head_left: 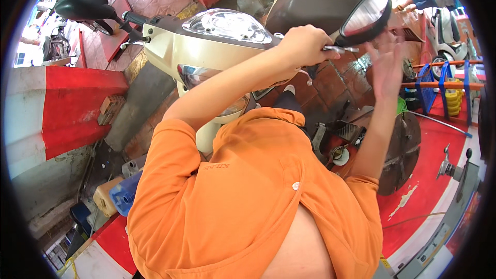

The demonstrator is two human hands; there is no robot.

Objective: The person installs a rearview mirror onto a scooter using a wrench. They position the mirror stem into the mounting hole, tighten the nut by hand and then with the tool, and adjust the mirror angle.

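Observation:
My left arm reaches across to the right over a cream scooter's front (227,54). My left hand (307,46) is closed round a silver wrench (341,49), whose end points right, just below the right mirror (366,18). Where the wrench meets the mirror's stem, I cannot tell exactly. Beside the mirror's lower right edge, my right hand (386,64) is raised and smeared by motion. Its fingers look spread, with nothing visible in them. On the far left the other mirror (85,6) stands above the handlebar grip (135,18).
A dark scooter seat (330,0) lies beyond the handlebar. Brown body panels (400,150) and metal parts stand at my right. A blue rack with orange bars (439,85) is farther right. Plastic jugs (124,194) stand at the lower left, below a red and white board (77,108).

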